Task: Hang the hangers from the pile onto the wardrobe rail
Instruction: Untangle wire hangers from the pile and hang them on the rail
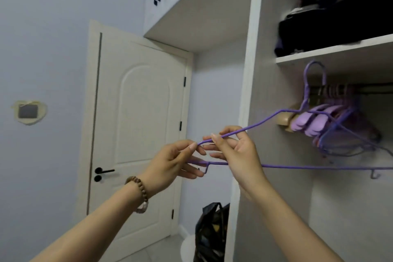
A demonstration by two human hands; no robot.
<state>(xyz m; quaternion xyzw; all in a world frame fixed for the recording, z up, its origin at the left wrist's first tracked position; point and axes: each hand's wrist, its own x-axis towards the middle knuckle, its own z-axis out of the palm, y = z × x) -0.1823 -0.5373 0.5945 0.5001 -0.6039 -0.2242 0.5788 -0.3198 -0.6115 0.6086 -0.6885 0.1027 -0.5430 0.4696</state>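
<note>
Pinching now: left hand and right hand grip the purple wire hanger by its corner; at right, wardrobe rail holds bunched hangers, dark clothes shelved above.

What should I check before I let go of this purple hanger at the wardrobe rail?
1. Left hand pinches the purple hanger at its corner: ok.
2. Right hand grips its shoulder wire: ok.
3. Hook up at the height of the rail: ok.
4. Hook seated over the rail: cannot tell.
5. Hanger free of the hung hangers: cannot tell.
</note>
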